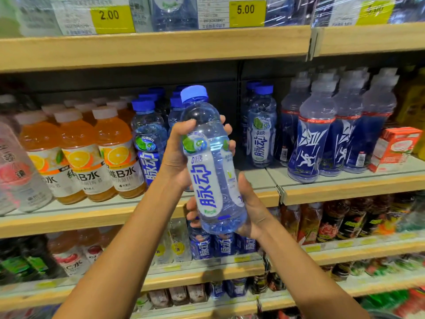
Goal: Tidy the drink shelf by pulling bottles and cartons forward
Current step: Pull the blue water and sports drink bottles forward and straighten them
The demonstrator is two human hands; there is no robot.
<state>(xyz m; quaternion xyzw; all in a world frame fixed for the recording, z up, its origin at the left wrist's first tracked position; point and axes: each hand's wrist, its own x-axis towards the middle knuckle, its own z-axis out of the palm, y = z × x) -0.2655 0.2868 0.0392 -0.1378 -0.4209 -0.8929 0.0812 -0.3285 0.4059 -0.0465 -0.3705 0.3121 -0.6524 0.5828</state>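
I hold a clear blue-capped drink bottle upright in front of the middle shelf. My left hand grips its upper body, thumb in front and fingers wrapped behind. My right hand cups its lower part and base from the right. Behind it, more blue-capped bottles of the same drink stand in rows, and another one stands further right with a gap of bare shelf between them.
Orange drink bottles fill the shelf's left. Tall blue sports bottles and a red carton stand at the right. Shelves with price tags lie above, and more drinks fill the shelves below.
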